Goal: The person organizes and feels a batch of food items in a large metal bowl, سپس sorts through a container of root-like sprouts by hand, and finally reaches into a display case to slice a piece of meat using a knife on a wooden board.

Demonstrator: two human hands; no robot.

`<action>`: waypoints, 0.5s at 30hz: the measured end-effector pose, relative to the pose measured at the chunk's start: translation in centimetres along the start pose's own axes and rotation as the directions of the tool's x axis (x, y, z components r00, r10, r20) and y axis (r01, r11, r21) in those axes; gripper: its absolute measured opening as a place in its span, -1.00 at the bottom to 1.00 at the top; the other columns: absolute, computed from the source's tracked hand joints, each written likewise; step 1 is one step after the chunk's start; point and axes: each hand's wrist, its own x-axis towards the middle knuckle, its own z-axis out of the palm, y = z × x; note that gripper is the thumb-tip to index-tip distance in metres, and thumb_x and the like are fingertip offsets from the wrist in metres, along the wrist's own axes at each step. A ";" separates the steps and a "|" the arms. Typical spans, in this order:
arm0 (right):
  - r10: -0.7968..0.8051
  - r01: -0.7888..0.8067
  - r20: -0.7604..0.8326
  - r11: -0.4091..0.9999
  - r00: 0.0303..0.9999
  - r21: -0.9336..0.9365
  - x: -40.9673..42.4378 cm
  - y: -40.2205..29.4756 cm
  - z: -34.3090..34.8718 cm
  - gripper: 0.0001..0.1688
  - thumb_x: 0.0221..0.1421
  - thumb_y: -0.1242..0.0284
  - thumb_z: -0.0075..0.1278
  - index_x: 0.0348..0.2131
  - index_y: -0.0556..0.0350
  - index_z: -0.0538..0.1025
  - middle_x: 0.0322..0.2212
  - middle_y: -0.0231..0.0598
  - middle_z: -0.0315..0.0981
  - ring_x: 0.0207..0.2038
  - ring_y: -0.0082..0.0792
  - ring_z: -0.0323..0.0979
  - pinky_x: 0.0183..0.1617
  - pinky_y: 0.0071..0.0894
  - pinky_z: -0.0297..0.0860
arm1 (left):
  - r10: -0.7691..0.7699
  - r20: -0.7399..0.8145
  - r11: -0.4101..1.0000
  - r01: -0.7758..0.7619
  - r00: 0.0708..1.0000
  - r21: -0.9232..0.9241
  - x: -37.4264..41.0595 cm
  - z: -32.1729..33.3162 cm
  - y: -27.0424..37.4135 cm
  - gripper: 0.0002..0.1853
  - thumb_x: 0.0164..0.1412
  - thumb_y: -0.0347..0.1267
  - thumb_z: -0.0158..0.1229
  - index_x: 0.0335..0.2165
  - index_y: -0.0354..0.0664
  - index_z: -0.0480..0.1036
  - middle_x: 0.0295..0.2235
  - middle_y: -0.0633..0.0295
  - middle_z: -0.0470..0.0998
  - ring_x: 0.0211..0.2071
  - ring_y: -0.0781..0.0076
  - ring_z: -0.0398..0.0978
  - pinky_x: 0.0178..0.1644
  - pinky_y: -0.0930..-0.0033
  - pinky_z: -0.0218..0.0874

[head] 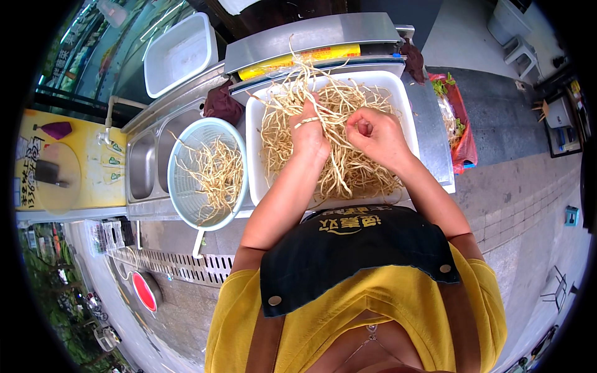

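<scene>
My left hand [310, 133] grips a thick bunch of long, pale, stringy roots [303, 88] above a white plastic tub [410, 140]. Some strands of the bunch stick up past the tub's far rim, and others hang down toward me. Close by on the right, my right hand [378, 137] has its fingers curled in, the tips at the edge of the bunch. Whether a strand is pinched there is hidden. A tangled heap of the same roots [368, 179] fills much of the tub. More loose roots [217, 172] lie in a light blue plastic colander [183, 205] left of the tub.
A steel sink [142, 163] lies beyond the colander, with an upright white basin [179, 53] behind it. Dark cloths [224, 105] sit by the tub. At left, a cleaver [49, 173] rests on a round board [70, 196]. A red bag [466, 140] with greens stands right of the counter.
</scene>
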 end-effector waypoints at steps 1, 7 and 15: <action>-0.029 0.029 -0.010 0.999 1.000 -0.045 0.1 -0.2 0.0 -0.93 -0.13 0.53 0.05 -0.55 0.17 0.45 -0.77 -0.46 0.20 -0.70 -0.63 0.15 -0.61 -0.53 0.17 | 0.004 -0.007 1.000 -0.004 1.000 -0.005 -0.1 0.1 0.0 -0.85 0.08 -0.37 0.13 -0.45 -0.23 0.38 -0.60 0.24 0.39 -0.58 0.44 0.37 -0.53 0.43 0.25; -0.254 0.243 -0.012 0.938 0.967 -0.247 0.6 0.1 0.4 -0.89 -0.15 0.54 0.04 -0.65 0.16 0.43 -0.79 -0.46 0.20 -0.71 -0.66 0.20 -0.65 -0.56 0.14 | 0.016 0.024 0.999 -0.017 1.000 0.045 -1.1 0.7 0.2 -0.85 0.08 -0.39 0.13 -0.45 -0.25 0.38 -0.60 0.25 0.39 -0.57 0.45 0.37 -0.52 0.42 0.25; 0.298 -0.393 0.289 0.388 0.909 0.834 0.8 2.6 0.4 -0.93 -0.09 0.63 -0.11 -0.55 0.13 0.40 -0.73 -0.52 0.21 -0.73 -0.70 0.09 -0.69 -0.72 -0.01 | -0.151 0.021 0.986 0.152 0.988 -0.072 -1.8 1.9 0.3 -0.77 0.09 -0.37 0.13 -0.27 -0.22 0.35 -0.43 0.22 0.42 -0.49 0.46 0.38 -0.44 0.37 0.31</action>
